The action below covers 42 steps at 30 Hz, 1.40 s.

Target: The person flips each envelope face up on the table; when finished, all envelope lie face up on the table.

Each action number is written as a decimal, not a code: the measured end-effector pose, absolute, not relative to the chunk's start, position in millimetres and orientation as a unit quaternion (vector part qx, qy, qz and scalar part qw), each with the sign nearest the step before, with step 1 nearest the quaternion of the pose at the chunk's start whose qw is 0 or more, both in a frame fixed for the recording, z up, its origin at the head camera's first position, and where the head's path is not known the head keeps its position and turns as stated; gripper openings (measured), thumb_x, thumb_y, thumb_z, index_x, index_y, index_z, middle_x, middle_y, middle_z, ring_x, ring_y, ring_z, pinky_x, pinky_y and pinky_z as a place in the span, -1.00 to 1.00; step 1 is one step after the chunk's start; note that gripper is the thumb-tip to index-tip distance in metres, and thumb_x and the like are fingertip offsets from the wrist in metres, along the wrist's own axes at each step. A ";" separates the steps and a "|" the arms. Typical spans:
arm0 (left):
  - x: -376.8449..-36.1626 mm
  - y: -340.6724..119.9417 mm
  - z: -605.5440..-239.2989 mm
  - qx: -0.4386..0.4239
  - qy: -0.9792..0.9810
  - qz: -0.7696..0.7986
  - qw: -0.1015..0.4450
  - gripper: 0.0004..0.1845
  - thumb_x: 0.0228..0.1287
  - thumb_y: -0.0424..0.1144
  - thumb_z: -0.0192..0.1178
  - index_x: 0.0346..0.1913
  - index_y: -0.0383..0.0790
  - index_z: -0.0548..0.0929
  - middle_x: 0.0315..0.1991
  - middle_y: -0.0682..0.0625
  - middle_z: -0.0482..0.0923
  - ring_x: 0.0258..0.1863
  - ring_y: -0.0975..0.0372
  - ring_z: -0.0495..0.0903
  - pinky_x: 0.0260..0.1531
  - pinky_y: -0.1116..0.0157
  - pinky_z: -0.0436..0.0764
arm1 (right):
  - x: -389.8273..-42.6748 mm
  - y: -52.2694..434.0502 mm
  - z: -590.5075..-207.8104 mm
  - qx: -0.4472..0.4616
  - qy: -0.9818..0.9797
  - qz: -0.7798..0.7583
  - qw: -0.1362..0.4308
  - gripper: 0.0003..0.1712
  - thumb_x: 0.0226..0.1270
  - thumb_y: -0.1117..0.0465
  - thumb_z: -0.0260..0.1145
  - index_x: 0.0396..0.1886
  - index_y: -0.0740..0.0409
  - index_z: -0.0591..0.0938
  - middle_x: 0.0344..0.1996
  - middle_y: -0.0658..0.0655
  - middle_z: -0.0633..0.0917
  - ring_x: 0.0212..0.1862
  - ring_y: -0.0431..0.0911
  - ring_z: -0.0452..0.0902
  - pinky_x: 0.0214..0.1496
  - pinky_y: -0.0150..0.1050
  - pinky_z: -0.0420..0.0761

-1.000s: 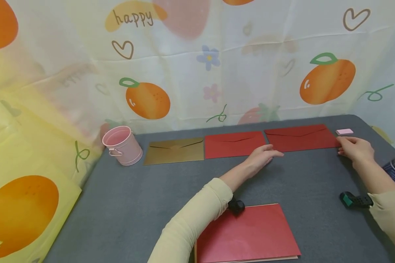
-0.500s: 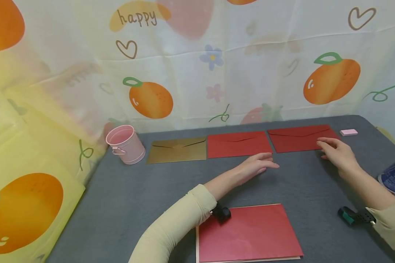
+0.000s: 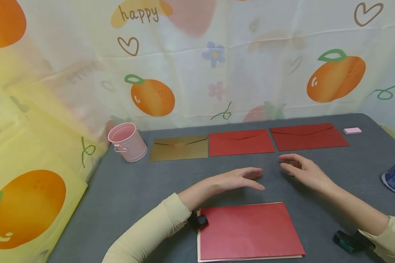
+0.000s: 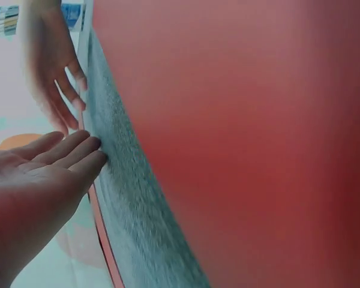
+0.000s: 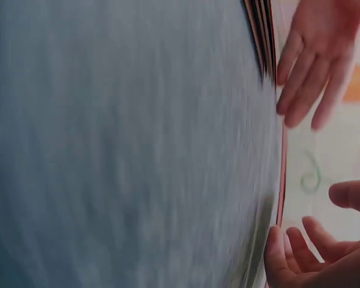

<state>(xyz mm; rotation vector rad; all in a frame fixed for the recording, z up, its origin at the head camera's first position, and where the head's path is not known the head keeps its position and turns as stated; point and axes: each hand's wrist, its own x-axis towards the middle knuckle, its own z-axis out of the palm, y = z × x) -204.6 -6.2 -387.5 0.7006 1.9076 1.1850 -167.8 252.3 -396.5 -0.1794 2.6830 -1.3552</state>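
While upright, pink bucket (image 3: 127,142) looks unfilled.

A dark grey table (image 3: 125,190) is being taken as landmark; along its far edge a pale pink bucket (image 3: 127,141), a gold-brown envelope (image 3: 179,148) and two red envelopes (image 3: 241,142) (image 3: 308,136) are being shown, with a small pink block (image 3: 352,130) at the far right; a red card stack (image 3: 250,231) with a pale underside is being seen at its near edge; behind it a cream cloth (image 3: 197,62) is being displayed, printed with oranges, hearts, flowers and "happy"; cream-yellow sleeves (image 3: 151,230) are being worn.
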 end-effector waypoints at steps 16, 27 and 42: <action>-155.8 -72.2 -380.0 0.433 0.800 0.252 0.330 -0.04 0.21 0.18 0.26 0.54 -0.12 0.06 0.47 0.18 0.09 0.42 0.40 0.07 0.34 0.34 0.19 | -124.3 211.9 -401.6 -0.292 0.867 -0.395 0.081 -0.56 0.36 -0.05 0.31 0.17 -0.06 0.55 0.10 -0.09 0.56 0.07 -0.17 0.51 0.02 -0.25 0.59; -121.6 -107.6 -380.9 0.481 0.803 0.163 0.312 0.18 0.11 0.19 0.36 0.57 -0.14 -0.18 0.57 -0.02 -0.31 0.53 0.20 -0.31 0.46 0.11 -0.12 | -101.8 208.8 -399.2 -0.440 0.852 -0.260 0.114 0.01 0.13 -0.34 0.37 0.50 -0.12 0.21 0.39 -0.11 0.28 0.32 -0.20 0.21 0.09 -0.13 0.51; -105.8 -133.2 -381.3 0.480 0.811 0.194 0.272 0.05 0.15 0.13 0.37 0.56 -0.08 -0.01 0.57 -0.06 -0.20 0.53 0.14 -0.17 0.43 0.18 0.02 | -85.2 209.3 -404.4 -0.486 0.857 -0.170 0.027 0.21 0.06 -0.45 0.32 0.55 0.05 0.10 0.49 0.08 0.18 0.44 -0.01 0.12 0.40 -0.47 -0.26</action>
